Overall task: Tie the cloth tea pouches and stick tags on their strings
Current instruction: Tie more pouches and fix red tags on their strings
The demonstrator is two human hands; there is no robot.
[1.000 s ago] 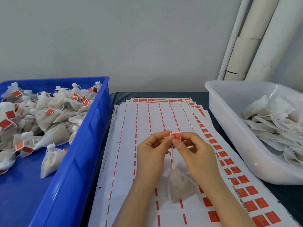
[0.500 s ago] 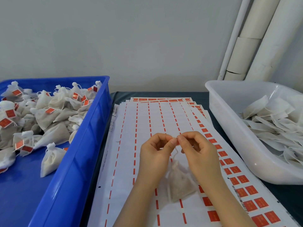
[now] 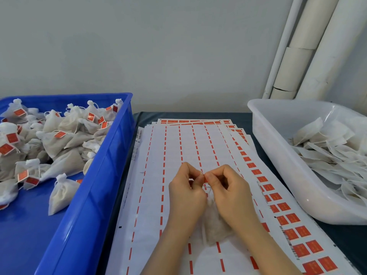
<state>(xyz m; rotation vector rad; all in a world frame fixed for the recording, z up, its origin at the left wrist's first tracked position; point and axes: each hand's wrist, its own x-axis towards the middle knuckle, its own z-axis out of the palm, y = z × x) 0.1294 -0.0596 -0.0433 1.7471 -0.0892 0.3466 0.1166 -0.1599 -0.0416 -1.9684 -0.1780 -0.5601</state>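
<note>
— Where is the tea pouch to be found?

— The tea pouch [image 3: 215, 229] is laid on the topmost sticker sheet [image 3: 178, 147], low in the middle of the view; it is partly covered by both wrists; its gathered neck is turned away from the person; a thin white string [image 3: 208, 187] is led up from that neck to the fingertips.

— How are the hands held?

— The left hand [image 3: 186, 192] and the right hand [image 3: 228, 191] are brought together above the pouch; the string's upper end is pinched between thumb and forefinger of each, the two pinches touching; the other fingers are curled in. A red sliver is seen just under the right fingertips; whether it is a tag or a printed dash cannot be told.

— What is set around them?

— The sheets are stacked on a dark table cover [image 3: 143, 117]; most of the top sheet is bare but for red dashes; whole red tags [image 3: 297, 232] are seen in two columns along the stack's right edge. A blue crate [image 3: 111, 155] is placed just beside the sheets on the left; tied pouches [image 3: 59, 135] with red tags on their strings are heaped in it. A white tub [image 3: 278, 155] is placed on the right; flat white pouches [image 3: 327, 151] are piled in it; pale pipes [image 3: 317, 46] are stood against the wall behind it.
</note>
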